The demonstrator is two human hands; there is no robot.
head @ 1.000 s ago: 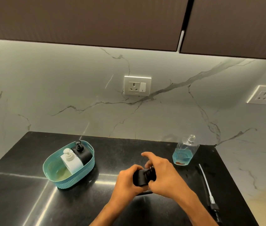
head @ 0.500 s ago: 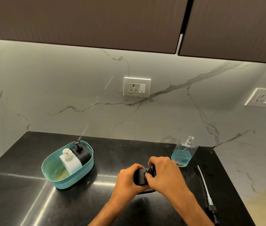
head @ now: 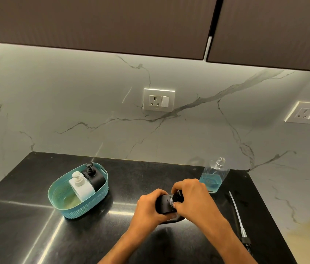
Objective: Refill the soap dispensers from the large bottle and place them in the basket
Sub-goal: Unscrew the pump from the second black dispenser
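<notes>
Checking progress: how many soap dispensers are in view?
3: a white dispenser and a black dispenser in the basket; a third black one gripped by both hands.

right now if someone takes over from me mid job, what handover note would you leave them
Left hand: grips the body of the black dispenser on the counter.
Right hand: grip is on that dispenser's pump top, apparently screwing it on or off; which cannot be told.
Basket: holds a white dispenser and a second black dispenser, both with pumps on.
Large bottle: uncapped, upright by the wall, blue soap low. Its pump with long tube lies on the counter at right.
Done: two dispensers in the basket.
Left: finish the pump on the third dispenser and put it in the basket.
</notes>
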